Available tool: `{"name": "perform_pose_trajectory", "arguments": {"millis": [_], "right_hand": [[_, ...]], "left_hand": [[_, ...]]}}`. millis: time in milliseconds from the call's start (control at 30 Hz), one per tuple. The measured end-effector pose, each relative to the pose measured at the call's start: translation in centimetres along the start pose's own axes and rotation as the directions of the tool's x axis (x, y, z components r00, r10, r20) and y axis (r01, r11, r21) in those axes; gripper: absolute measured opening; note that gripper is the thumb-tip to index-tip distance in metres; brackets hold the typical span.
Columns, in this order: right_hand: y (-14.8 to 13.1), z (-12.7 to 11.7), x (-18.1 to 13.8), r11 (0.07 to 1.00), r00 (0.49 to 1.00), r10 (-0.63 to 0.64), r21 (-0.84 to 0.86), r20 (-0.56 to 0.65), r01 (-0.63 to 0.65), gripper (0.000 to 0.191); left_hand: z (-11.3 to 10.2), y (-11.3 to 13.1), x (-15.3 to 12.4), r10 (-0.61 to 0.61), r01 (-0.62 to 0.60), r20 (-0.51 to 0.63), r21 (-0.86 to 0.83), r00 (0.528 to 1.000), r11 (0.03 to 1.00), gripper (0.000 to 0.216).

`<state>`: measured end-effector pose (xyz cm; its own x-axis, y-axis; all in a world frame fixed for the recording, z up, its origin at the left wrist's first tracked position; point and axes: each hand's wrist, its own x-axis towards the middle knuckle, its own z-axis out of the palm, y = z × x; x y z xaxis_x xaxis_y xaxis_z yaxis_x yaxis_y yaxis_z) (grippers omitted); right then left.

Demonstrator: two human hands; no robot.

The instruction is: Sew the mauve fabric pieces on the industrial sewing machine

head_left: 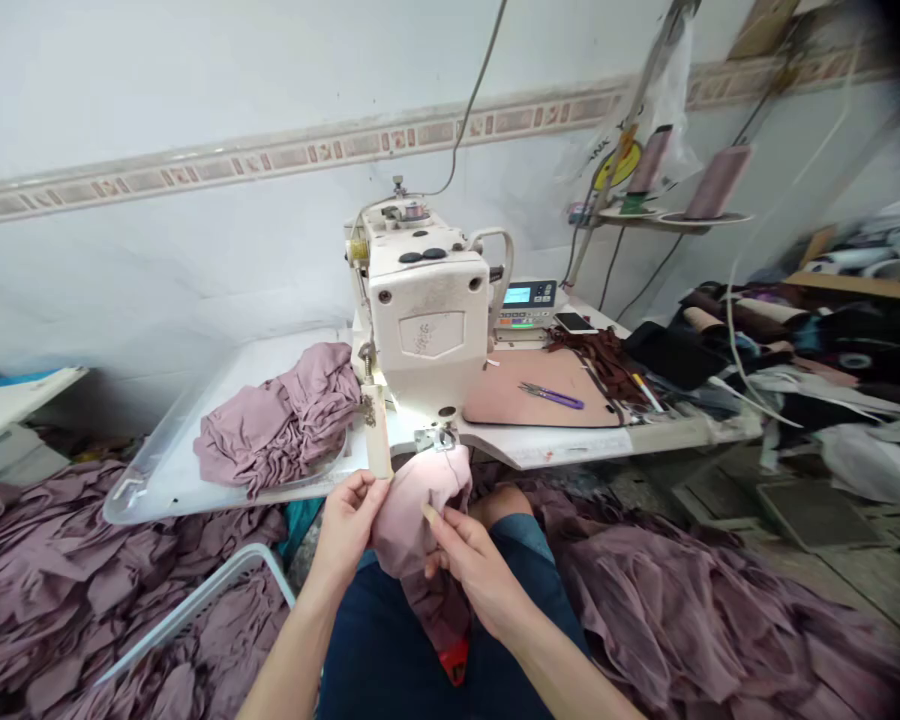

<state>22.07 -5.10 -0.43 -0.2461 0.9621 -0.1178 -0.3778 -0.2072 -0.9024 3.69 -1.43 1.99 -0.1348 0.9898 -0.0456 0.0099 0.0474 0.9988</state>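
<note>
A mauve fabric piece [420,500] hangs from under the presser foot [439,437] of a white sewing machine [427,320]. My left hand [352,525] grips the fabric's left edge, fingers closed on it. My right hand [469,560] pinches the fabric's front together with a small pale label or tag [429,513]. Both hands are just below the table edge, above my lap in dark blue trousers.
A heap of sewn mauve pieces [277,415] lies left of the machine on the table [570,445]. Purple snips [551,396], a phone [574,322] and a control panel [529,297] sit to the right. Mauve fabric piles [682,600] cover the floor both sides. Thread cones [716,180] stand behind.
</note>
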Motion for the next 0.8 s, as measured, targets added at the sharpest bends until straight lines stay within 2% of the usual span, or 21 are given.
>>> {"name": "perform_pose_trajectory", "arguments": {"millis": [67, 133, 200, 233, 300, 333, 367, 467, 500, 533, 633, 667, 700, 733, 800], "right_hand": [[-0.4, 0.1, -0.1, 1.000, 0.998, -0.013, -0.008, -0.065, 0.013, 0.059], [-1.0, -0.8, -0.7, 0.998, 0.996, -0.023, -0.058, -0.088, 0.018, 0.059], [-2.0, -2.5, -1.5, 0.994, 0.996, -0.021, -0.105, -0.087, 0.012, 0.057], [-2.6, -3.4, -1.9, 0.990, 0.997, -0.020, -0.140, -0.075, 0.009, 0.056], [-3.9, -4.9, -2.7, 0.966, 0.999, -0.029, -0.259, -0.016, 0.024, 0.051], [-4.7, -5.4, -3.1, 0.940, 0.999, -0.029, -0.340, 0.035, 0.039, 0.047], [-5.4, -5.7, -3.4, 0.902, 0.995, -0.020, -0.428, 0.098, 0.060, 0.044], [-6.9, -5.4, -4.0, 0.732, 0.953, 0.054, -0.661, 0.299, 0.166, 0.042], [-7.1, -5.2, -4.2, 0.674, 0.932, 0.084, -0.709, 0.353, 0.208, 0.040], [-7.3, -5.0, -4.2, 0.625, 0.910, 0.113, -0.741, 0.398, 0.246, 0.038], [-7.7, -5.1, -4.2, 0.563, 0.861, 0.177, -0.767, 0.477, 0.309, 0.027], [-7.7, -5.5, -4.1, 0.559, 0.858, 0.183, -0.769, 0.479, 0.310, 0.023], [-7.8, -5.9, -4.0, 0.560, 0.864, 0.183, -0.772, 0.469, 0.301, 0.019], [-7.9, -6.4, -3.9, 0.568, 0.879, 0.175, -0.775, 0.443, 0.278, 0.015], [-7.9, -7.1, -3.6, 0.610, 0.918, 0.145, -0.764, 0.369, 0.211, 0.016]], "left_hand": [[0.3, -0.1, -0.6, -0.012, 0.012, 0.014, 0.017, 1.000, 1.000, 0.053], [0.1, -0.3, -1.2, 0.004, -0.007, 0.071, 0.031, 0.997, 0.999, 0.052], [-0.3, -0.4, -1.8, 0.012, -0.027, 0.213, 0.066, 0.977, 0.997, 0.048], [-0.5, -0.3, -2.1, 0.009, -0.043, 0.327, 0.098, 0.945, 0.994, 0.045], [-0.8, -0.2, -2.7, 0.000, -0.108, 0.547, 0.167, 0.837, 0.980, 0.039], [-0.8, -0.1, -2.9, 0.005, -0.148, 0.605, 0.187, 0.796, 0.971, 0.037], [-0.7, 0.0, -3.1, 0.021, -0.181, 0.619, 0.198, 0.785, 0.963, 0.036], [0.5, 0.0, -3.7, 0.050, -0.188, 0.528, 0.212, 0.848, 0.959, 0.031], [1.0, -0.1, -4.0, 0.025, -0.164, 0.547, 0.206, 0.837, 0.965, 0.029], [1.5, -0.4, -4.2, -0.012, -0.138, 0.607, 0.201, 0.794, 0.970, 0.031], [2.5, -1.4, -4.8, -0.122, -0.081, 0.814, 0.203, 0.567, 0.976, 0.038], [2.5, -1.6, -4.9, -0.145, -0.068, 0.837, 0.212, 0.528, 0.975, 0.041], [2.4, -1.7, -4.9, -0.159, -0.054, 0.835, 0.220, 0.527, 0.974, 0.045], [2.2, -1.7, -4.9, -0.166, -0.039, 0.816, 0.225, 0.554, 0.974, 0.048], [1.7, -1.2, -4.6, -0.167, -0.023, 0.742, 0.239, 0.650, 0.971, 0.050]]}}
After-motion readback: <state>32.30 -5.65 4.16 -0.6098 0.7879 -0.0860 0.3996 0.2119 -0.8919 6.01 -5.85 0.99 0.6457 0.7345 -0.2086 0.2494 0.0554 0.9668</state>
